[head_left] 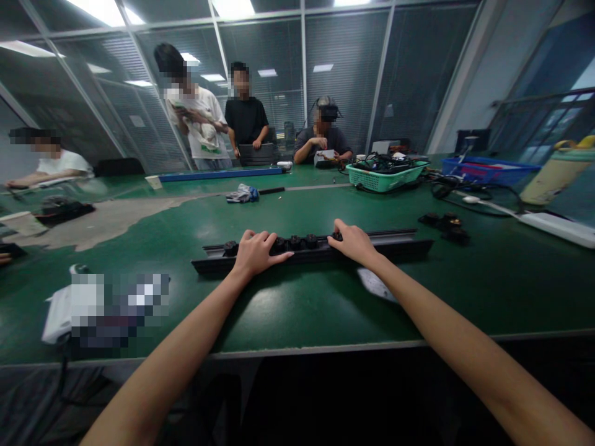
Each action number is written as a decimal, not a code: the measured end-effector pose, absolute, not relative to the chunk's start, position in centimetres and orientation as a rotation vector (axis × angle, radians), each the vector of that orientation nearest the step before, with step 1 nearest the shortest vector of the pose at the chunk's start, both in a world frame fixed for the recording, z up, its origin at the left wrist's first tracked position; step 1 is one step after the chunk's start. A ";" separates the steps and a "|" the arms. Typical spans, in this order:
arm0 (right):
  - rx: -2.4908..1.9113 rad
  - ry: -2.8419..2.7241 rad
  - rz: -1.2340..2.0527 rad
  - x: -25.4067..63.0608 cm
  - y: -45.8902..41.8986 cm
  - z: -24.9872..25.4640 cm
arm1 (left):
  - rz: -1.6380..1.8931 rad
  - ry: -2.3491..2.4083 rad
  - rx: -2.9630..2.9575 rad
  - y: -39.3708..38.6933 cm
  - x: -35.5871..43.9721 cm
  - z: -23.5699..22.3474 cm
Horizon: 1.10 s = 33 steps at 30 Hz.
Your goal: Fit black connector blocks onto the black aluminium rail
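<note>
Bare left hand [255, 254] palm-down across a long black metal rail [390, 248], fingers curved over its top and onto a row of small round black knobs [295, 243]; bare right hand [354, 243] also palm-down and half-curled, fingertips on the last knob at the row's right end; neither hand a closed fist, and no telling whether either grips or merely rests. Rail flat on a dark green tabletop [465, 297], roughly parallel to its metal-edged rim, knobs in line along the rail's upper side. Just beyond the rail's right end, a small cluster of loose black knobs [444, 226]; under the right wrist, a crumpled pale sheet [377, 285]. Farther off, a mint-green plastic basket [383, 178] heaped with black cables, and a seated person in a headset [323, 139] across the table. Main risks, as a judgement: knobs rolling or dropping from the rail through a tilt or sideways knock under so loose a hand position; the rail skidding on the smooth tabletop under uneven pressure; the crumpled sheet catching beneath the right wrist and dragging the loose knobs out of place
</note>
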State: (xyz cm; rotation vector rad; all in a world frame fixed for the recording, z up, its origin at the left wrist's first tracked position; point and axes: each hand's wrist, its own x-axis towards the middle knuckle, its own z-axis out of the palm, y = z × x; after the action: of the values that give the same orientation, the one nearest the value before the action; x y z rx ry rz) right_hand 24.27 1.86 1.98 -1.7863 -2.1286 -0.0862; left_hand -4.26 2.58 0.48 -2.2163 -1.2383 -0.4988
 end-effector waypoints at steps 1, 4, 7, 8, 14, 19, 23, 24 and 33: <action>-1.790 -2.128 -0.104 24.2 1.9 1.9 | -0.495 -1.238 -2.215 2.6 -4.3 0.5; -1.785 -2.131 -0.126 24.2 2.0 1.8 | -0.488 -1.233 -2.207 2.6 -4.3 0.5; -1.803 -2.128 -0.121 24.5 2.2 1.9 | -0.479 -1.227 -2.199 2.6 -4.3 0.4; -1.811 -2.131 -0.116 24.6 2.2 1.9 | -0.478 -1.225 -2.197 2.7 -4.3 0.4; -1.822 -2.132 -0.107 25.2 2.4 1.7 | -0.483 -1.220 -2.195 2.7 -4.3 0.3; -1.820 -2.168 -0.087 25.2 2.7 1.7 | -0.491 -1.220 -2.201 2.6 -4.3 0.4; -1.837 -2.177 -0.046 25.4 2.8 2.0 | -0.504 -1.221 -2.208 2.6 -4.3 0.4; -1.846 -2.176 -0.032 25.4 2.8 2.0 | -0.507 -1.220 -2.209 2.6 -4.3 0.4; -1.876 -2.186 0.030 26.3 3.2 2.0 | -0.499 -1.222 -2.203 2.6 -4.4 0.3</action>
State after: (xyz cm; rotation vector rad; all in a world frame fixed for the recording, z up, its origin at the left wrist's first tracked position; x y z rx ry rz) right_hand 26.27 3.24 2.00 -1.8761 -2.1863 0.0302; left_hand -4.43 2.65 0.31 -2.2032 -1.2216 -0.4990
